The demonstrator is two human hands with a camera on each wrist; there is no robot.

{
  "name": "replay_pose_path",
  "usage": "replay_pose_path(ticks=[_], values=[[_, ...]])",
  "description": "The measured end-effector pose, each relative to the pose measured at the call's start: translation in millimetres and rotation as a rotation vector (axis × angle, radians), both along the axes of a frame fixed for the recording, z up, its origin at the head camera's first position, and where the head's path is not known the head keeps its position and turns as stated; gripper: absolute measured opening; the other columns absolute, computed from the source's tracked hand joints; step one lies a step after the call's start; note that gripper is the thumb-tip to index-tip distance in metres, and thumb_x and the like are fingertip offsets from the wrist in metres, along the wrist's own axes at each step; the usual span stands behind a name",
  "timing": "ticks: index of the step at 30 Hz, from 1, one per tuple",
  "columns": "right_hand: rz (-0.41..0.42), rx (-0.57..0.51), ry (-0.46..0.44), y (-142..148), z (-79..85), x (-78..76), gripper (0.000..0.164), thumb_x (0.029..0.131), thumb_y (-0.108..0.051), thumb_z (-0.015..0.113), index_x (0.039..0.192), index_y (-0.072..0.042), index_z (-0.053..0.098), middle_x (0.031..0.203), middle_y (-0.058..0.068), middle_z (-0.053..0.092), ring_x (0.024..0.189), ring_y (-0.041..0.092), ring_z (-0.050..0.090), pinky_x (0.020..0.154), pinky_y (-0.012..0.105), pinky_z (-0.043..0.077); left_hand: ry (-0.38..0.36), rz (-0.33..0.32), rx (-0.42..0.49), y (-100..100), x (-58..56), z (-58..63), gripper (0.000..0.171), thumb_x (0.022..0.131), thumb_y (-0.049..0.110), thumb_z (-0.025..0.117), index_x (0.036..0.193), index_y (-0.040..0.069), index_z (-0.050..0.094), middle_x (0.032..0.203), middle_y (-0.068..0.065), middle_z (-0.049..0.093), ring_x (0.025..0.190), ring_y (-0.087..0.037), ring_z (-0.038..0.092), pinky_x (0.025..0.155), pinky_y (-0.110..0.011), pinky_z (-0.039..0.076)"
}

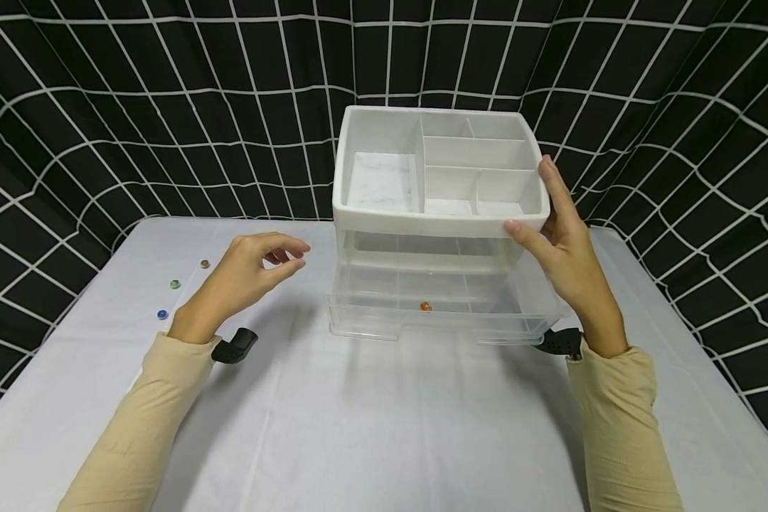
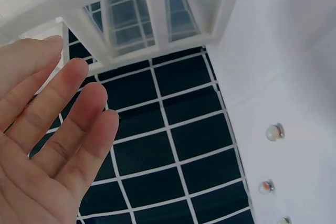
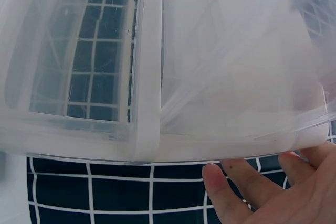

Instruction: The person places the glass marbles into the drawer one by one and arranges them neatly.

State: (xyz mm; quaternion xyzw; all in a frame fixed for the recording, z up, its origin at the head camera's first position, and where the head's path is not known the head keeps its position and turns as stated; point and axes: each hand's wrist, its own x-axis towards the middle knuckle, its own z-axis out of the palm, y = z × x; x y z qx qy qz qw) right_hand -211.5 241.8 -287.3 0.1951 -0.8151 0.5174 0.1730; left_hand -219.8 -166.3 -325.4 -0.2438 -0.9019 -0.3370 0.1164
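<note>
A white tabletop drawer organizer (image 1: 441, 225) stands on the table, its top divided into compartments. Its upper clear drawer (image 1: 365, 320) is pulled out toward me, and a small orange glass bead (image 1: 425, 306) lies inside. My right hand (image 1: 566, 245) holds the organizer's right front corner, thumb on the front rim and fingers along the side; fingertips (image 3: 214, 177) show against that side in the right wrist view. To the organizer's left, my left hand (image 1: 246, 274) hovers with loosely bent fingers and nothing in them. Its palm (image 2: 31, 182) faces the left wrist camera.
Three small glass beads lie on the table at the left: a brown one (image 1: 205, 264), a green one (image 1: 175, 284) and a blue one (image 1: 162, 314). A white cloth (image 1: 358, 441) covers the table. Black curtains (image 1: 230, 114) with a white grid hang behind and at both sides.
</note>
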Motion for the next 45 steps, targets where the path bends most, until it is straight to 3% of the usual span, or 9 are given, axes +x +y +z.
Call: replay_pose_path(ticks=[12,28,45], values=[[0.026,-0.035,0.004,0.3,-0.6,-0.4,0.079,0.095,0.0,0.061,0.158,-0.024,0.02,0.167,-0.001,0.012,0.123,0.02,0.05,0.097,0.008,0.044,-0.111,0.036,-0.025,-5.6,-6.7,-7.8,0.019,0.093,0.009,0.066,0.11,0.006,0.074,0.107,-0.009,0.074,0.086,-0.021,0.065,0.083,-0.039,0.053],[0.034,-0.059,0.002,0.6,-1.0,-1.2,0.081,0.094,0.002,0.061,0.158,-0.023,0.02,0.167,0.001,0.015,0.125,0.02,0.049,0.097,0.008,0.043,-0.201,0.076,-0.022,-12.0,-16.3,-19.7,0.022,0.094,0.01,0.065,0.115,0.005,0.071,0.115,-0.011,0.072,0.092,-0.025,0.064,0.087,-0.04,0.051],[0.052,-0.086,0.0,0.0,-1.3,-1.1,0.08,0.094,0.003,0.061,0.159,-0.019,0.02,0.167,0.002,0.015,0.124,0.017,0.049,0.097,0.008,0.044,-0.224,0.112,-0.075,-15.0,-27.2,-32.9,0.026,0.094,0.008,0.063,0.119,0.004,0.069,0.119,-0.015,0.07,0.097,-0.03,0.064,0.09,-0.044,0.048]])
